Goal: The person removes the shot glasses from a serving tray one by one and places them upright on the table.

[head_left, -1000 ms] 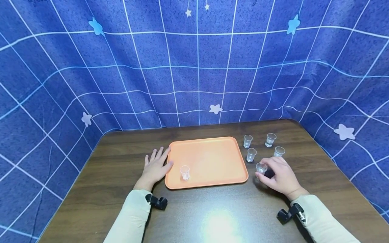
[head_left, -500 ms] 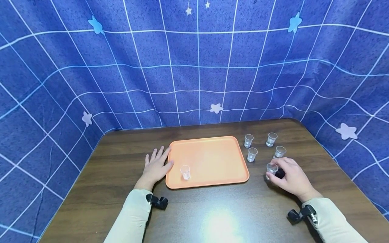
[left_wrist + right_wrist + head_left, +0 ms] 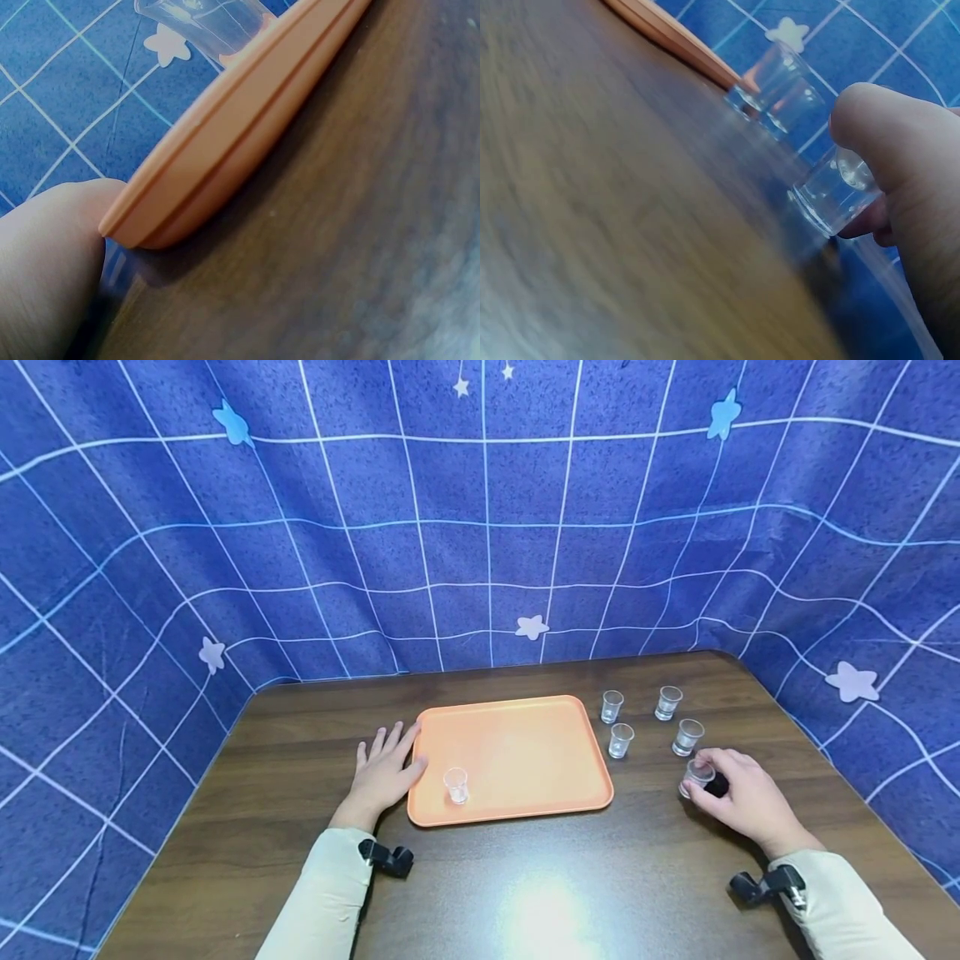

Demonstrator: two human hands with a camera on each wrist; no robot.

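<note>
My right hand (image 3: 753,802) pinches a small clear shot glass (image 3: 693,781) between thumb and fingers, right of the tray. In the right wrist view, that shot glass (image 3: 821,195) stands upright and low at the tabletop; whether its base touches the wood I cannot tell. My left hand (image 3: 381,777) lies with fingers spread at the left edge of an orange tray (image 3: 525,756), thumb and index finger touching its rim. Another shot glass (image 3: 456,787) stands upright on the tray near its front left corner. In the left wrist view, the thumb (image 3: 52,255) meets the tray's corner (image 3: 127,229).
Several more shot glasses stand between the tray and the table's right side, including a back-right glass (image 3: 667,702), one near the tray (image 3: 620,740) and one just behind my right hand (image 3: 687,737). Blue curtain (image 3: 487,552) surrounds the brown wooden table (image 3: 450,893).
My right hand has moved to the right with the shot glass, away from the tray and in front of the other glasses. The left hand and tray have stayed put.
</note>
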